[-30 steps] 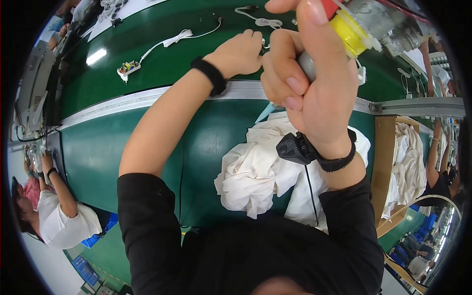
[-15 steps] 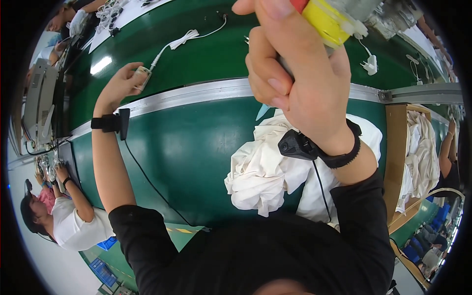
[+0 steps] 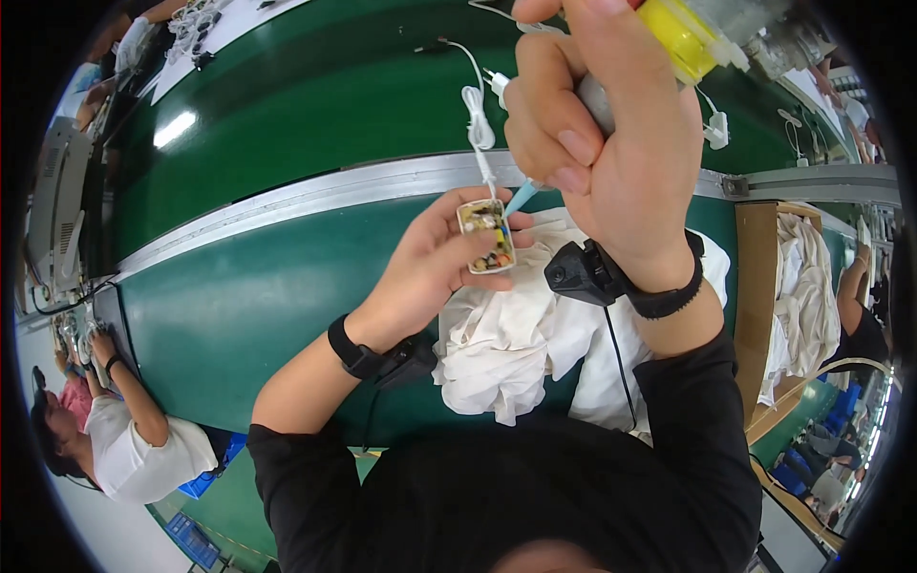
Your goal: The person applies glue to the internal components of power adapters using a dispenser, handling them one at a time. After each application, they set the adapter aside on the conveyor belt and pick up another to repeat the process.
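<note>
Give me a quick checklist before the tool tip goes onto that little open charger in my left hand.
1. Left hand grips the open charger: ok.
2. Charger's open side faces up, parts showing: ok.
3. Right hand wraps the tool firmly: ok.
4. Blue tip sits close to the charger's top edge; actual contact: cannot tell.
5. White cable leads away over the green belt, not across the opening: ok.
6. White cloth lies under the hands: ok.

I see open green belt (image 3: 248,306) left of my left hand (image 3: 435,263); to its right, the heaped white cloth (image 3: 516,344) and my raised right hand (image 3: 611,143) crowd the way, with a white cable (image 3: 475,105) trailing above
</note>
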Demonstrator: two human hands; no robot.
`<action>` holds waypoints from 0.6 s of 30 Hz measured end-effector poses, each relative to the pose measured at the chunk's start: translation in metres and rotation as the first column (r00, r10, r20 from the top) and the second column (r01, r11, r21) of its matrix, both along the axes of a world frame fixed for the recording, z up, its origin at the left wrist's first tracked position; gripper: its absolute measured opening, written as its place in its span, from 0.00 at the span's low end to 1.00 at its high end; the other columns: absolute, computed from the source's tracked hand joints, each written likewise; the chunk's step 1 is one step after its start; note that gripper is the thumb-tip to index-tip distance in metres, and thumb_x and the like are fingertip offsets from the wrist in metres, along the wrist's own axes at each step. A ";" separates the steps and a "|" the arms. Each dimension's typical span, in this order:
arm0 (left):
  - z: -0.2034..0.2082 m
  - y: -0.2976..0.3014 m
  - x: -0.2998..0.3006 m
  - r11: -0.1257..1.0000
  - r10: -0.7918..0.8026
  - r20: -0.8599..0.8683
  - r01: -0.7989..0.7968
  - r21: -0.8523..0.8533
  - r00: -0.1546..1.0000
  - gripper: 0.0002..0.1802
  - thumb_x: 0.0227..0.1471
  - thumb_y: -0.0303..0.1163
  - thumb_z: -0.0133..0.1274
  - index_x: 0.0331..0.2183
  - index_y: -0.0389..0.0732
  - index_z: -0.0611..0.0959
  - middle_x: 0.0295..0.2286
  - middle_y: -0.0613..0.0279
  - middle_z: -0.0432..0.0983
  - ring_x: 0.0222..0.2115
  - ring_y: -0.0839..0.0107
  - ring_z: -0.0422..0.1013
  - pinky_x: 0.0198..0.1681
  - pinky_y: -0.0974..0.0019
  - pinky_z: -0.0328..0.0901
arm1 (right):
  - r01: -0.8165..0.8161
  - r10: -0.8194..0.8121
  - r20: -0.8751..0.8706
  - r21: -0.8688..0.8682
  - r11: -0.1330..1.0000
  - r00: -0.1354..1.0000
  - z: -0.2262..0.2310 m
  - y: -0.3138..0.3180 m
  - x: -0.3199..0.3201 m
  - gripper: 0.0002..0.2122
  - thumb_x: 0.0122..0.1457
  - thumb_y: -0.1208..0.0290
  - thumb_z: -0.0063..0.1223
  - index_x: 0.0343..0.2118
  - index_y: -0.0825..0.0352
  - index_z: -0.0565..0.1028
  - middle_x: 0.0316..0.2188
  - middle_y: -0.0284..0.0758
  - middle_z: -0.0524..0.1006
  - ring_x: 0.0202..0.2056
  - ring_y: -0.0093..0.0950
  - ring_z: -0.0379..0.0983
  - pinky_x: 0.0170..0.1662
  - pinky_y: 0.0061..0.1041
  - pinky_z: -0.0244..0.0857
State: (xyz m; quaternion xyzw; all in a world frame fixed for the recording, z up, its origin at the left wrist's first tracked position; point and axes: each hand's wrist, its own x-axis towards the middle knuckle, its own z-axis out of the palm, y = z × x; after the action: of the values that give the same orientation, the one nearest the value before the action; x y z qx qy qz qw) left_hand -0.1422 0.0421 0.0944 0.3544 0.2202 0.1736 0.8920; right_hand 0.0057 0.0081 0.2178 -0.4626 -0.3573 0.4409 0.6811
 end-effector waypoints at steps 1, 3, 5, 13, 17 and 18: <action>-0.001 -0.005 0.001 0.999 -0.012 -0.004 0.012 0.030 1.000 0.20 0.54 0.24 0.41 0.50 0.34 0.63 0.46 0.51 0.68 0.45 0.66 0.69 0.37 0.69 0.72 | 0.018 -0.018 -0.003 0.022 1.000 1.000 -0.002 0.001 -0.002 0.10 0.59 0.63 0.47 0.29 0.66 0.66 0.08 0.24 0.59 0.09 0.13 0.52 0.12 0.14 0.44; 0.000 -0.007 0.002 0.995 -0.037 -0.013 0.038 0.095 0.999 0.22 0.54 0.22 0.42 0.51 0.36 0.61 0.48 0.51 0.66 0.47 0.66 0.67 0.39 0.65 0.72 | 0.041 -0.040 -0.006 0.038 0.998 0.999 -0.004 0.003 -0.003 0.10 0.59 0.63 0.47 0.29 0.66 0.66 0.08 0.24 0.59 0.09 0.14 0.52 0.12 0.14 0.45; 0.001 -0.005 0.001 0.993 -0.050 -0.009 0.051 0.108 0.999 0.23 0.54 0.21 0.42 0.52 0.37 0.60 0.48 0.51 0.66 0.47 0.65 0.67 0.40 0.64 0.72 | 0.053 -0.054 -0.013 -0.032 0.998 0.998 -0.003 0.006 -0.003 0.11 0.58 0.63 0.47 0.27 0.65 0.66 0.08 0.24 0.58 0.08 0.14 0.52 0.12 0.15 0.45; 0.004 -0.004 -0.003 0.982 -0.057 0.023 0.052 0.183 0.998 0.24 0.53 0.19 0.42 0.52 0.40 0.60 0.48 0.52 0.66 0.48 0.65 0.66 0.40 0.63 0.72 | 0.042 -0.042 -0.011 -0.010 0.999 0.999 -0.008 0.007 -0.003 0.12 0.58 0.62 0.48 0.23 0.64 0.65 0.07 0.24 0.58 0.08 0.14 0.51 0.12 0.15 0.45; 0.004 -0.004 -0.004 0.981 -0.078 0.025 0.072 0.181 0.997 0.24 0.53 0.19 0.42 0.52 0.40 0.60 0.48 0.52 0.66 0.48 0.65 0.66 0.40 0.64 0.72 | 0.040 -0.041 0.016 0.016 0.999 0.999 -0.012 0.006 -0.003 0.12 0.58 0.62 0.47 0.22 0.64 0.65 0.07 0.24 0.58 0.08 0.14 0.51 0.12 0.15 0.45; 0.003 -0.004 -0.004 0.980 -0.079 0.029 0.072 0.183 0.996 0.24 0.53 0.19 0.42 0.52 0.40 0.60 0.48 0.52 0.66 0.48 0.65 0.66 0.40 0.64 0.72 | 0.040 -0.040 0.029 0.016 0.999 0.999 -0.012 0.006 -0.003 0.12 0.58 0.62 0.47 0.22 0.64 0.65 0.07 0.25 0.58 0.08 0.14 0.51 0.12 0.15 0.45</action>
State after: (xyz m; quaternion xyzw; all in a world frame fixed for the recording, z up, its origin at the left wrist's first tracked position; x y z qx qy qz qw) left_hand -0.1466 0.0378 0.0976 0.4394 0.1736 0.1655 0.8657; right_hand 0.0029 0.0141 0.2053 -0.4707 -0.3613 0.4176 0.6881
